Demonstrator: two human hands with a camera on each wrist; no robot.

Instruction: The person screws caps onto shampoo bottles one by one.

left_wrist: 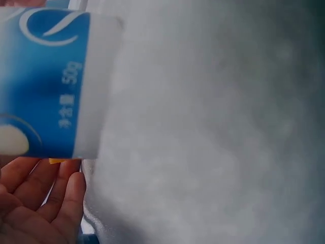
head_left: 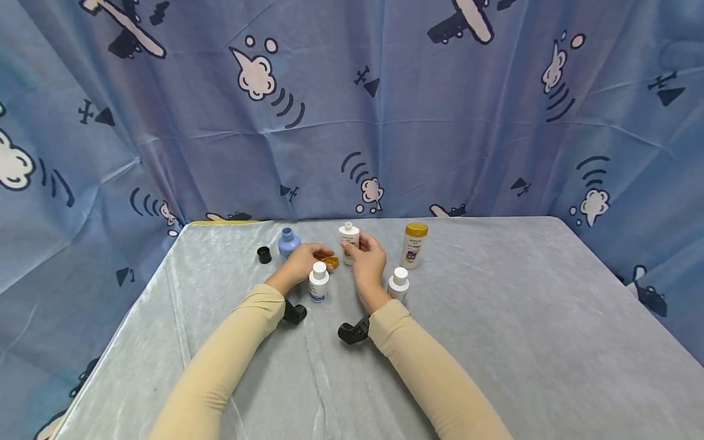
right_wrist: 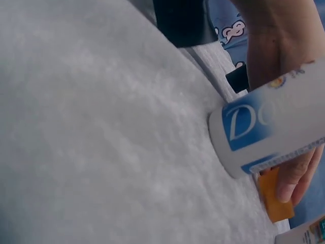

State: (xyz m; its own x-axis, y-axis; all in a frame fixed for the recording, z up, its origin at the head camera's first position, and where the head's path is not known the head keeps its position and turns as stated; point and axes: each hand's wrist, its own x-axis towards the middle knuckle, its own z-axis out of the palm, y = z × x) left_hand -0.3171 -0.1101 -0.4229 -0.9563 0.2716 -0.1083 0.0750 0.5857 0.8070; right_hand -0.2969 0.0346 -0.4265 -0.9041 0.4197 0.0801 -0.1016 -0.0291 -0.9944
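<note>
My left hand (head_left: 309,264) pinches a yellow-orange bottle cap (head_left: 330,261), its opening facing up, low over the table. In the right wrist view, fingers of that hand lie against the cap (right_wrist: 277,195). With thumb and fingers my right hand (head_left: 370,263) grips an upright white bottle (head_left: 349,237), whose narrow neck is bare. Its lower front is partly covered by the thumb. Between my forearms stands a small white Dove bottle (head_left: 318,286) with a white cap. It hides part of the left hand in the left wrist view.
Behind my left hand stands a blue bottle (head_left: 288,243) with an uncovered neck, beside a black cap (head_left: 264,255). A white bottle with a yellow cap (head_left: 412,245) and a white-capped bottle (head_left: 398,285) stand right of my right hand. A patterned curtain (head_left: 330,122) hangs behind the table.
</note>
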